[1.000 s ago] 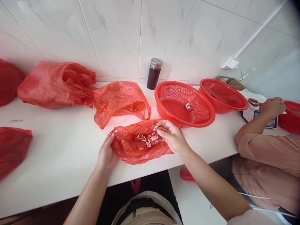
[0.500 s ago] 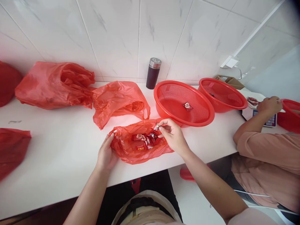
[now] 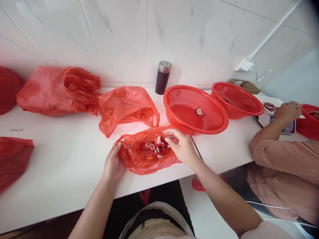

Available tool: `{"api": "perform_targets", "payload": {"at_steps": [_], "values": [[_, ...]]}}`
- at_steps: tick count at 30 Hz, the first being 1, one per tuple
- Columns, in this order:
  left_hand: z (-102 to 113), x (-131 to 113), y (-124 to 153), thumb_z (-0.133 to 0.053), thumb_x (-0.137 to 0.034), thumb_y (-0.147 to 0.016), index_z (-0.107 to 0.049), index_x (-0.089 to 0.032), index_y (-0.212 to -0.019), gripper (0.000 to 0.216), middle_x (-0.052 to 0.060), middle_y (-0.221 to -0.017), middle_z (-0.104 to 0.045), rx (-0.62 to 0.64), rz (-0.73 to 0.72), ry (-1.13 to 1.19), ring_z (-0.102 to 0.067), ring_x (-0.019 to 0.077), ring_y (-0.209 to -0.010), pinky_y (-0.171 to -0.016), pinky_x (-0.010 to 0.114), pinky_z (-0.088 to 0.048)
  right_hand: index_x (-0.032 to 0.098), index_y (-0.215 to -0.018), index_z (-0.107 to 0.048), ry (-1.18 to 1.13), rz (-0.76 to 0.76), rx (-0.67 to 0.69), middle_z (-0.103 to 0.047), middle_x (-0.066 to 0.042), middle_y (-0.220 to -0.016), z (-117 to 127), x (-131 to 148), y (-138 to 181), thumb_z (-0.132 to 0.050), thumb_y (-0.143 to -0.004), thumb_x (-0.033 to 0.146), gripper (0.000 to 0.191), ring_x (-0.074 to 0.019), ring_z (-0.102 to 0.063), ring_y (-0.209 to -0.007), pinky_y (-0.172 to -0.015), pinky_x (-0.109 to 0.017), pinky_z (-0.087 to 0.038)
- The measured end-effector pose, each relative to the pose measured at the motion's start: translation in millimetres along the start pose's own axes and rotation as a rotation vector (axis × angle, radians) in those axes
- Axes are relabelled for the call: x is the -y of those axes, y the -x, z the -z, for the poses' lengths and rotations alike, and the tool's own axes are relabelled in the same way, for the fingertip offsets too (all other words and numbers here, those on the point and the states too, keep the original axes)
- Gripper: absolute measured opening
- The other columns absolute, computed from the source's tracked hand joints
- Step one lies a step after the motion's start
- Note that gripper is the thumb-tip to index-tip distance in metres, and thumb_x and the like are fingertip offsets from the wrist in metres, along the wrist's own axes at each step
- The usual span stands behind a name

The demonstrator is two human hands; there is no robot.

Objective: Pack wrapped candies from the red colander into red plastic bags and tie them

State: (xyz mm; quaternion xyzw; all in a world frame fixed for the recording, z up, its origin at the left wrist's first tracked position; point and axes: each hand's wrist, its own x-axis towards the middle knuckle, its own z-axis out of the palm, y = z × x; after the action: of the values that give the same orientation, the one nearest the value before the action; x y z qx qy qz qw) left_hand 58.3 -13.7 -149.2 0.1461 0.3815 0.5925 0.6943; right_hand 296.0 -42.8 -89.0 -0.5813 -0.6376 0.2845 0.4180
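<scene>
My left hand (image 3: 113,162) is closed on the left edge of a red plastic bag (image 3: 132,162), which lies with its mouth spread on the white table. Inside the bag are several small wrapped packets (image 3: 149,146), mostly red with white or yellow print. Over the bag's right side is my right hand (image 3: 181,146), its thumb and fingers apart and holding nothing. Just off its fingertips, a small red-and-white packet (image 3: 158,140) shows above the others. Behind the right hand stands a red perforated basket (image 3: 179,113) with one red packet (image 3: 199,113) in it.
Another crumpled red bag (image 3: 122,103) lies behind mine, and a bulky red bag (image 3: 54,89) sits to its left. A dark flask (image 3: 162,79) stands by the wall. At right are a second red basket (image 3: 236,111) and a co-worker's hand (image 3: 287,111) near a scale (image 3: 290,127).
The fingers of my right hand have let go of the small packet, which has dropped left and down into the bag. My left hand has stayed on the bag's edge.
</scene>
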Motion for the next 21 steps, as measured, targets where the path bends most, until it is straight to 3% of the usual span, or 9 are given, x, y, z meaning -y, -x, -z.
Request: {"api": "perform_targets", "payload": {"at_steps": [4,7,10,16,21], "values": [[-0.7,-0.5,0.4,-0.069,-0.021,-0.081,-0.068,-0.018,-0.093,0.013,0.0,-0.091,-0.07,-0.003,0.003,-0.002,-0.067,0.0138,-0.079,-0.068,0.024,-0.057,0.024,-0.1,-0.062,0.245,0.015,0.125,-0.071,-0.001,-0.103,0.4,-3.7,2.4,-0.053,-0.088,0.014,0.018,-0.0162,-0.067,-0.091,-0.083,-0.032,-0.052],[-0.3,0.1,-0.3,-0.069,-0.023,-0.081,-0.068,-0.018,-0.094,0.014,0.001,-0.092,-0.07,-0.008,0.009,-0.006,-0.067,0.0141,-0.079,-0.066,0.023,-0.057,0.022,-0.095,-0.064,0.458,-0.04,0.3,-0.073,-0.002,-0.093,-4.9,-3.1,11.6,-0.059,-0.088,0.02,0.009,-0.0195,-0.068,-0.083,-0.074,-0.032,-0.05],[0.6,1.1,-1.5,-0.069,-0.024,-0.082,-0.068,-0.018,-0.093,0.013,0.001,-0.092,-0.07,-0.016,0.019,-0.004,-0.066,0.0144,-0.08,-0.066,0.024,-0.057,0.021,-0.097,-0.067,0.637,-0.046,0.373,-0.073,-0.005,-0.093,-10.3,-4.4,20.1,-0.064,-0.087,0.03,0.014,-0.0236,-0.068,-0.081,-0.069,-0.033,-0.046],[2.2,1.2,-1.4,-0.07,-0.024,-0.08,-0.067,-0.018,-0.091,0.012,0.001,-0.091,-0.069,-0.028,0.007,-0.006,-0.066,0.014,-0.078,-0.066,0.024,-0.057,0.023,-0.084,-0.068,0.513,-0.033,0.387,-0.072,0.0,-0.092,-5.2,-9.9,19.5,-0.061,-0.088,0.02,0.008,-0.0167,-0.066,-0.083,-0.072,-0.027,-0.044],[2.4,1.6,-1.2,-0.07,-0.024,-0.081,-0.068,-0.018,-0.092,0.012,0.001,-0.091,-0.069,-0.023,0.004,-0.012,-0.066,0.0143,-0.08,-0.066,0.024,-0.057,0.025,-0.095,-0.067,0.43,-0.106,0.391,-0.072,0.001,-0.097,-6.2,-6.2,18.9,-0.068,-0.082,0.028,0.013,-0.0177,-0.066,-0.089,-0.074,-0.028,-0.045]]}}
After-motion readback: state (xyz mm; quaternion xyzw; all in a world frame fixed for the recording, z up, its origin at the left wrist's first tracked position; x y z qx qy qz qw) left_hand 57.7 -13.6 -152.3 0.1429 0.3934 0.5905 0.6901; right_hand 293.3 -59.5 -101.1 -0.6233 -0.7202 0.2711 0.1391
